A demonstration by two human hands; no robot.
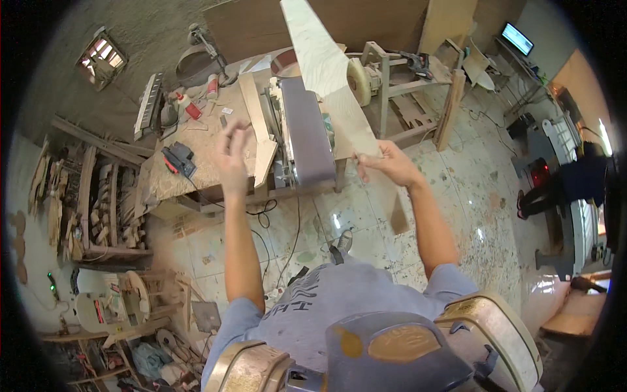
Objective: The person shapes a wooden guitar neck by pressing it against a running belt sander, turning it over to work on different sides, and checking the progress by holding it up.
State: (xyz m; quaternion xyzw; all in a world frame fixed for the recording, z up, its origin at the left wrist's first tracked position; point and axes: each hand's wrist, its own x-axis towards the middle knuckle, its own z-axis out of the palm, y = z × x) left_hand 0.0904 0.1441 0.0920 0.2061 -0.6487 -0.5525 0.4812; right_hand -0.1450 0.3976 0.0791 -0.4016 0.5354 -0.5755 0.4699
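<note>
A long pale wooden board (317,55), wide in the middle and tapered at both ends, slants across the far side of the belt sander (307,134). My right hand (390,164) grips its near end, thumb and fingers closed round the tip. The sander's dark purplish belt lies just left of the board. My left hand (233,153), a little blurred, is raised over the bench with its fingers loosely bent and apart, holding nothing. Just right of it, an angled wooden piece (263,157) rests on the bench beside the sander.
On the dusty workbench (212,137) lie a red-and-white bottle (189,106) and a red-and-black power tool (179,160). A round wheel (357,82) stands behind the board. Cables trail over the tiled floor (372,222). Another person (581,175) is at the far right.
</note>
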